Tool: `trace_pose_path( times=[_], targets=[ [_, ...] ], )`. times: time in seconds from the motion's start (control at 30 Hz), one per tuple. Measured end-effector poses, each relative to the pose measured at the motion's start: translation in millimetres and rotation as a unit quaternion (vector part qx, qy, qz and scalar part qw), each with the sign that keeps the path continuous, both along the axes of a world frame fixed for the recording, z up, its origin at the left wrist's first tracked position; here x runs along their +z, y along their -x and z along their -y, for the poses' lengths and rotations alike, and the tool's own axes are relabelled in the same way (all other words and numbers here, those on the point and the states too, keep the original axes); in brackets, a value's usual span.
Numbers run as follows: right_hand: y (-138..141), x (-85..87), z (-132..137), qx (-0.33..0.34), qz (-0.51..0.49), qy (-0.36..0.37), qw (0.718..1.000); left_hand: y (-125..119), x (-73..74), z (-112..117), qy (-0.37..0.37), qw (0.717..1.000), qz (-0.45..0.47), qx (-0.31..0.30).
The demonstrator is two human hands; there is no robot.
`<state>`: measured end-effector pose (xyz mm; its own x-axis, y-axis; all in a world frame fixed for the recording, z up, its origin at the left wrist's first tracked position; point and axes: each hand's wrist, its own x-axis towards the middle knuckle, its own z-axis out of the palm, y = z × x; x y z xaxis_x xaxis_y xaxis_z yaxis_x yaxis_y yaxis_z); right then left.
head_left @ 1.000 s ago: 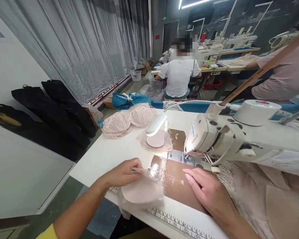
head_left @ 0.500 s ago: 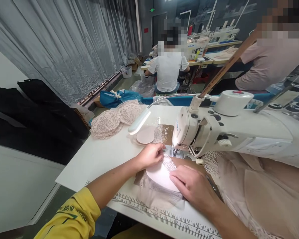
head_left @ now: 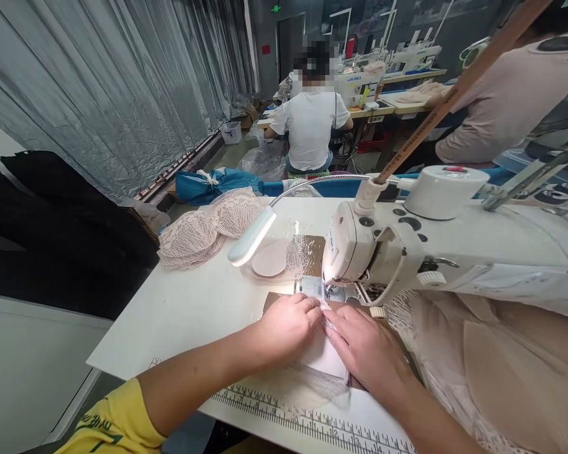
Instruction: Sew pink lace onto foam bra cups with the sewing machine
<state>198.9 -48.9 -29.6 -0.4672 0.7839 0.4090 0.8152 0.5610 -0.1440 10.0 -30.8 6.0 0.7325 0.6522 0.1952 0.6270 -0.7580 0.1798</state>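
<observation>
A pale foam bra cup with lace and sheer mesh (head_left: pixel 322 360) lies on the table just in front of the sewing machine's (head_left: pixel 348 243) presser foot (head_left: pixel 330 292). My left hand (head_left: pixel 291 325) is closed, its fingers pinching the lace edge from the left. My right hand (head_left: pixel 366 343) pinches the same edge from the right, thumb toward me. The fingertips of both hands almost meet close to the foot, covering part of the cup. Mesh hangs from the cup's near side over the printed ruler (head_left: pixel 307 419).
Stacked lace cups (head_left: pixel 192 236) lie at the table's far left. Another pale cup piece (head_left: pixel 269 258) rests behind the needle area, beneath a lamp (head_left: pixel 252 236). Beige fabric (head_left: pixel 502 366) is heaped at right. A co-worker in a white shirt (head_left: pixel 311 129) sits ahead.
My left hand has drawn back toward me and come closer to my right hand, from beside the foot onto the cup's edge. The cup is now more covered. The view has shifted slightly.
</observation>
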Motion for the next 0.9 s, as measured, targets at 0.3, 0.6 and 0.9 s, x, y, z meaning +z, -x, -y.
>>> trace_pose_path(
  times=[0.3, 0.6, 0.9],
  targets=[
    [0.2, -0.4, -1.7, -0.015, 0.003, -0.006, 1.0, 2.4, -7.3, -16.0, 0.032, 0.999, 0.001, -0.01],
    [2.7, -3.5, -2.1, -0.063, 0.02, 0.031, 0.997, 7.6, -7.1, -33.7, 0.04, 0.997, -0.004, -0.072],
    [-3.7, 2.3, -3.6, -0.058, -0.028, 0.042, 0.997, 16.4, 3.2, -43.5, 0.0, 0.995, -0.043, -0.089]
  ],
)
